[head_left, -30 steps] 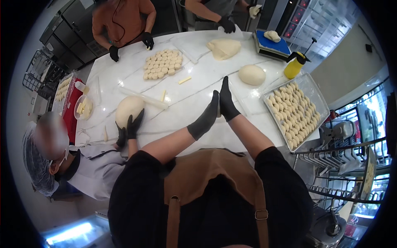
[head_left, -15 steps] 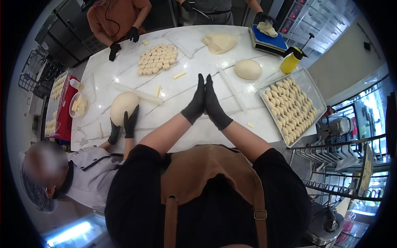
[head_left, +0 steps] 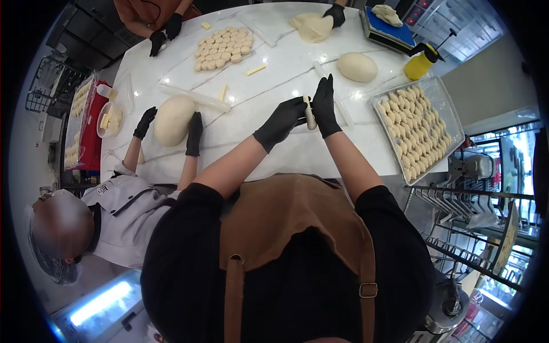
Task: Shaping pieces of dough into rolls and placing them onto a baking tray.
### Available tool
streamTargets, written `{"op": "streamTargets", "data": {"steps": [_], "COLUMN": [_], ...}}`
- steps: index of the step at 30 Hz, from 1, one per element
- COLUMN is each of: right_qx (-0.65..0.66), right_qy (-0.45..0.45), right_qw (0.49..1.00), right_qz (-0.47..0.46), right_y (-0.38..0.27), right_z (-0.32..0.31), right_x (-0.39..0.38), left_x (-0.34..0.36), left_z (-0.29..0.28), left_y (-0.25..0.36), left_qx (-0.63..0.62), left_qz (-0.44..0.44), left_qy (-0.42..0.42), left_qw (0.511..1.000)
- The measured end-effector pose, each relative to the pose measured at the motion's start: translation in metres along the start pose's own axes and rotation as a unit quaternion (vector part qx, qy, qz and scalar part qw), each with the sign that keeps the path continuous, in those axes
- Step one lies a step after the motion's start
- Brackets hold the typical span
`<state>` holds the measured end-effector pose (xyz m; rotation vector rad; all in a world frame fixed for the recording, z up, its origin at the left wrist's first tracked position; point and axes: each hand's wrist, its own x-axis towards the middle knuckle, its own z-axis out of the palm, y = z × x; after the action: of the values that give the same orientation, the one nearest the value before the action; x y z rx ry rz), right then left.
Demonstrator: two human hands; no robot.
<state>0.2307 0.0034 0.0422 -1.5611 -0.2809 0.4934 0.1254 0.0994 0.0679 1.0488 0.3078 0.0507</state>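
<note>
A short stick of dough (head_left: 309, 114) stands between my two black-gloved hands above the marble table (head_left: 269, 134). My left hand (head_left: 283, 121) pinches it near its upper end, with the fingers curled. Close beside it, my right hand (head_left: 325, 108) is held flat with the fingers stretched upward; whether its palm touches the dough I cannot tell. Beyond my hands lie a clear rolling pin (head_left: 334, 94), partly hidden by my right hand, and a smooth ball of dough (head_left: 357, 67).
At right is a tray of shaped dough pieces (head_left: 414, 128), with a yellow spray bottle (head_left: 420, 66) and a blue-topped scale (head_left: 389, 28) behind. A co-worker at left handles a large dough ball (head_left: 174, 121). Cut dough pieces (head_left: 223, 48) and a dough sheet (head_left: 313, 27) lie at the far side.
My hands, pressed palm to palm before, have parted, and the dough stick shows between them. The left co-worker's hands have spread around the ball. A gloved hand across now touches the dough sheet.
</note>
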Motion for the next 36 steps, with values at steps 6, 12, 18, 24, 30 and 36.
{"op": "streamTargets", "data": {"steps": [6, 12, 18, 24, 30, 36], "right_qx": [0.065, 0.068, 0.143, 0.113, -0.296, -0.624], "right_qy": [-0.171, -0.135, -0.094, -0.081, -0.038, 0.101], "right_qw": [0.953, 0.965, 0.933, 0.908, 0.949, 0.758], "right_qz": [0.24, 0.213, 0.318, 0.396, 0.102, -0.16], "right_y": [0.019, 0.077, 0.086, 0.082, 0.08, 0.124], "right_z": [-0.043, -0.03, -0.017, -0.017, -0.081, -0.207], "right_x": [-0.061, -0.085, -0.083, -0.08, -0.108, -0.096], "left_x": [0.006, 0.013, 0.027, 0.059, 0.059, 0.021], "left_z": [-0.035, -0.046, -0.061, -0.086, -0.112, -0.117], "left_y": [-0.027, -0.052, -0.076, -0.111, -0.113, -0.105], "left_qx": [0.056, 0.109, 0.43, 0.682, 0.583, 0.624], "left_qz": [-0.003, -0.097, -0.07, 0.096, 0.246, 0.27], "left_qy": [0.078, 0.126, 0.173, 0.196, 0.249, 0.178], "left_qw": [0.995, 0.981, 0.884, 0.698, 0.733, 0.711]}}
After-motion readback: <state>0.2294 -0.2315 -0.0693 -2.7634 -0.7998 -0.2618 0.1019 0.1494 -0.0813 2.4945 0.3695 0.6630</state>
